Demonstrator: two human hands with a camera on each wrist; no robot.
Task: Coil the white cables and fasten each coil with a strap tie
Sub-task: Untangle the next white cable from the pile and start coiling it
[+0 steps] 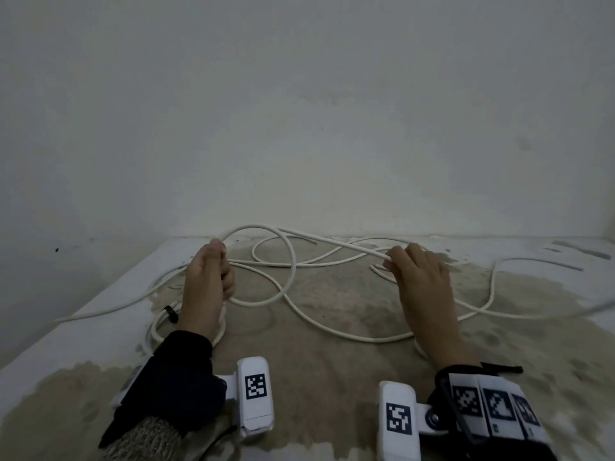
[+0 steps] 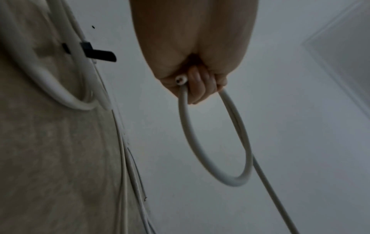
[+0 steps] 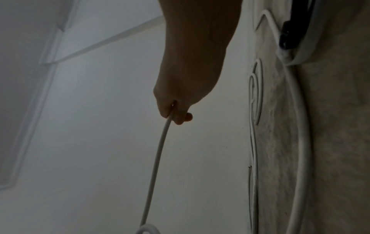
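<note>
My left hand (image 1: 222, 271) is raised above the surface and grips one loop of white cable (image 1: 293, 261). In the left wrist view the fingers (image 2: 197, 88) curl round both strands of the loop (image 2: 212, 159), and the cut cable end (image 2: 181, 80) sticks out of the fist. From the loop the same cable runs right to my right hand (image 1: 392, 258), which pinches it between thumb and fingers (image 3: 180, 117). Below that hand the cable (image 3: 158, 152) hangs free. A finished coil (image 1: 153, 331) with a black strap tie (image 1: 171, 312) lies under my left wrist.
More loose white cable (image 1: 332, 331) sprawls in curves over the mottled beige surface (image 1: 332, 377), reaching the right side (image 1: 492, 287). A pale wall (image 1: 299, 128) rises at the back. The surface's left edge (image 1: 83, 314) runs diagonally, and one strand trails along it.
</note>
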